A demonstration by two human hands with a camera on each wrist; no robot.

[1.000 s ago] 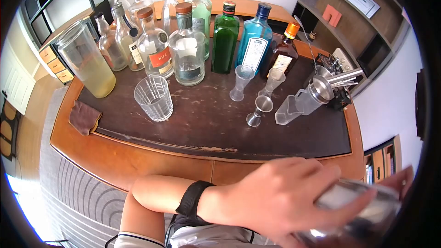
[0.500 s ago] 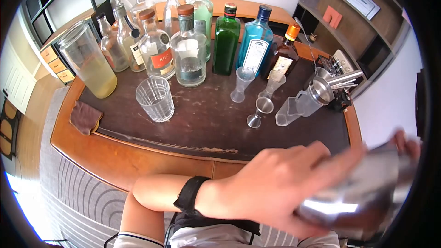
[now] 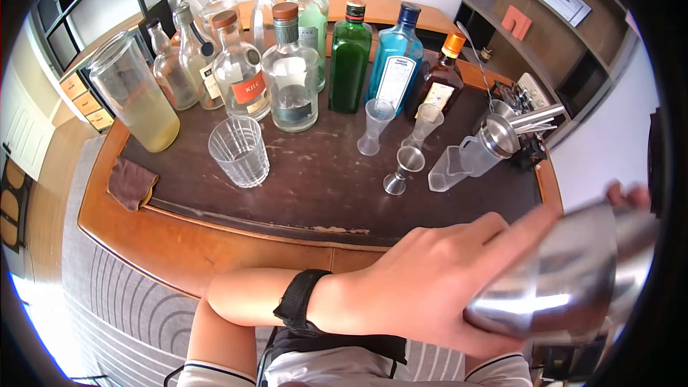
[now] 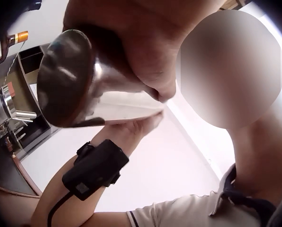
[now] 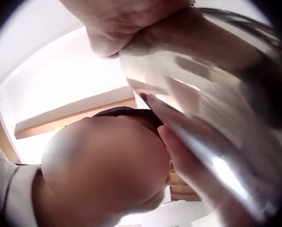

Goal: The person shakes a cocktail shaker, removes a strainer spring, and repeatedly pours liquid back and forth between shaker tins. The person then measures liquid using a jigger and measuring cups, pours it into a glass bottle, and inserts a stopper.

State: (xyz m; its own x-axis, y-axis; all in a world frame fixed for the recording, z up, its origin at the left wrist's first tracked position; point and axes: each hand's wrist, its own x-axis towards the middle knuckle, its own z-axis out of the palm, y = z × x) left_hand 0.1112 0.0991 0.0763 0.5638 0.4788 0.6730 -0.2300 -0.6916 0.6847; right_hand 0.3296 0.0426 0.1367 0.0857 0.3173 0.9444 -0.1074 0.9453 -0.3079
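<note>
Both hands hold a polished metal cocktail shaker [image 3: 559, 279] sideways at the right of the head view, raised over the near right side of the table. My left hand [image 3: 423, 287] grips one end, fingers stretched along its side and thumb below. The right hand [image 3: 627, 197] is mostly hidden behind the far end; only its fingertips show there. In the left wrist view the shaker's round base [image 4: 65, 78] faces the camera, with the left palm [image 4: 150, 42] around it. From the right wrist, the right hand [image 5: 136, 23] wraps the shiny body [image 5: 216, 118].
On the dark tabletop [image 3: 308, 186] stand a cut-glass tumbler [image 3: 240, 154], a metal jigger [image 3: 401, 168], two clear jiggers, a clear square container [image 3: 459, 165] and a pitcher of cloudy liquid [image 3: 140, 100]. Several bottles [image 3: 351, 57] line the back. A brown cloth [image 3: 132, 183] lies at the left edge.
The shaker has risen and swung upward in the head view, blurred earlier, with both hands still on it. Things on the table have not moved.
</note>
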